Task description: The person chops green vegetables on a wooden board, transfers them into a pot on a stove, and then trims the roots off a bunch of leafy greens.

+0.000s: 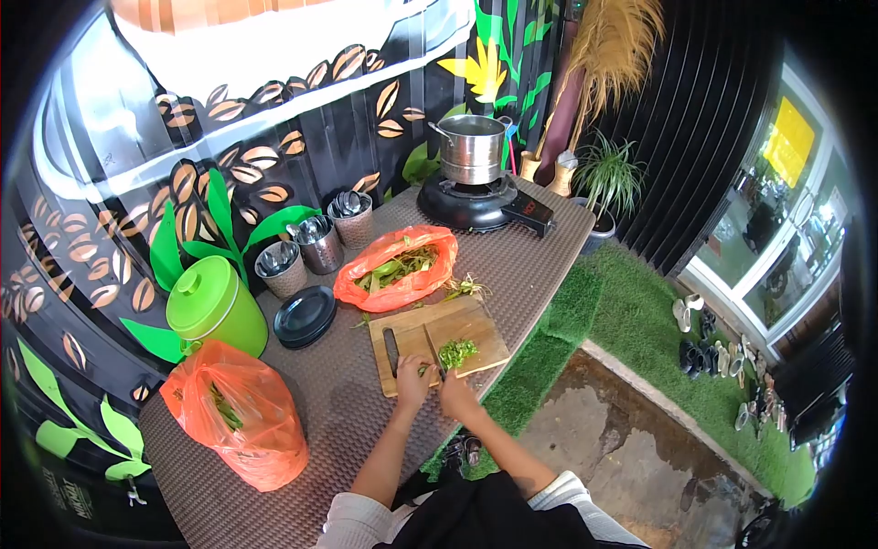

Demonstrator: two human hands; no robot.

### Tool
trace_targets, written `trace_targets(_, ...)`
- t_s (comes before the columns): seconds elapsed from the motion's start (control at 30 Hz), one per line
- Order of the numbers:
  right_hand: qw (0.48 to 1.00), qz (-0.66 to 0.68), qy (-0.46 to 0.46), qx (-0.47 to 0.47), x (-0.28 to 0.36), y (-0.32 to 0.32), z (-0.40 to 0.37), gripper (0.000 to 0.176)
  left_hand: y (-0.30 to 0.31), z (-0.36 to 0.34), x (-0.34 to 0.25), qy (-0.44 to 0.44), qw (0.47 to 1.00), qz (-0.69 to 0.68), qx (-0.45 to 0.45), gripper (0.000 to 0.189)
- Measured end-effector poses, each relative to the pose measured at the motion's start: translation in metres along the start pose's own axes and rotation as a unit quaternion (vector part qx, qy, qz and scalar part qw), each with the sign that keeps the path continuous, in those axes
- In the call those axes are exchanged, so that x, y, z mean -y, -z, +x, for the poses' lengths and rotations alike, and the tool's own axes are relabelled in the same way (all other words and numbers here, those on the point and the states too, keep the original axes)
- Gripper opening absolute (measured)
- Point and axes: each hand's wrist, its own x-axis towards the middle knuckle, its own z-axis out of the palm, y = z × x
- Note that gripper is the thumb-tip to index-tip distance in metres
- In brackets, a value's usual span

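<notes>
On the wooden cutting board [402, 331] lies a small heap of chopped greens [457, 352]. My right hand [457, 397] is closed around the handle of a knife [433, 344], whose blade points away from me across the board. To the left of the blade, my left hand [413, 381] is closed with fingers curled on a bit of greens [423, 370] against the board. Just beyond the board sits an orange plastic bag [352, 282], its mouth spread, with leafy greens [402, 267] inside. A few loose stems [466, 287] lie beside it.
A second orange bag [265, 444] and a green lidded pot [219, 306] stand at the left. Black plates [305, 316] and cutlery cups [320, 247] are behind. A steel pot [471, 151] sits on a portable stove [457, 206] at the far end of the table [229, 512].
</notes>
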Motion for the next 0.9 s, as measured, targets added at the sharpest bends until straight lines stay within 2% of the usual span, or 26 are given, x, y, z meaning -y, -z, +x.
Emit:
trace_targets(0.03, 0.997, -0.043, 0.015, -0.056, 0.000, -0.008, -0.003, 0.034, 0.002, 0.000, -0.005, -0.012, 0.999, 0.031, 0.003, 0.009)
trace_targets(0.07, 0.997, -0.044, 0.015, -0.056, -0.001, -0.012, 0.000, 0.034, 0.004, -0.001, -0.009, -0.024, 0.998, 0.062, 0.005, 0.009)
trace_targets(0.1, 0.998, -0.043, 0.000, -0.043, 0.000, -0.013, 0.003, 0.034, 0.006, -0.003, -0.012, -0.024, 0.998, 0.062, 0.004, 0.009)
trace_targets(0.17, 0.999, -0.041, -0.017, -0.029, 0.000, -0.011, 0.009, 0.034, 0.010, -0.007, -0.016, -0.079, 0.995, 0.069, 0.001, 0.006)
trace_targets(0.3, 0.999, 0.024, 0.000, 0.046, -0.003, 0.019, 0.021, 0.034, 0.012, -0.008, -0.015, -0.085, 0.994, 0.074, 0.005, 0.005)
trace_targets(0.37, 0.995, 0.052, -0.008, 0.083, -0.004, 0.016, 0.019, 0.034, 0.013, -0.009, -0.017, 0.010, 1.000, -0.021, 0.013, 0.015)
trace_targets(0.43, 0.999, -0.033, 0.037, -0.016, -0.010, -0.004, 0.014, 0.036, 0.009, -0.008, -0.015, 0.039, 0.998, -0.045, 0.001, 0.023)
trace_targets(0.5, 0.998, -0.052, 0.017, -0.022, 0.000, -0.010, -0.003, 0.035, 0.009, -0.007, -0.016, 0.069, 0.995, -0.067, -0.015, 0.030)
trace_targets(0.57, 0.997, -0.071, -0.003, -0.026, 0.006, -0.010, -0.006, 0.035, 0.013, -0.007, -0.021, 0.006, 0.999, -0.035, 0.000, 0.037)
trace_targets(0.67, 0.998, -0.062, 0.006, -0.022, 0.000, -0.009, 0.018, 0.036, 0.015, -0.009, -0.025, 0.016, 1.000, 0.007, 0.013, 0.031)
trace_targets(0.77, 0.999, 0.000, 0.010, 0.032, 0.001, 0.008, 0.025, 0.038, 0.017, -0.010, -0.022, -0.011, 0.997, 0.066, 0.027, 0.029)
trace_targets(0.83, 0.994, 0.043, -0.034, 0.094, 0.013, 0.025, 0.007, 0.038, 0.019, -0.014, -0.024, -0.016, 0.997, 0.066, 0.024, 0.030)
trace_targets(0.87, 0.994, 0.042, -0.033, 0.094, 0.010, 0.014, 0.004, 0.038, 0.020, -0.015, -0.025, -0.023, 0.997, 0.066, 0.022, 0.032)
trace_targets(0.9, 0.999, -0.007, -0.012, 0.032, 0.003, -0.004, 0.000, 0.036, 0.021, -0.015, -0.025, -0.023, 0.997, 0.065, 0.020, 0.032)
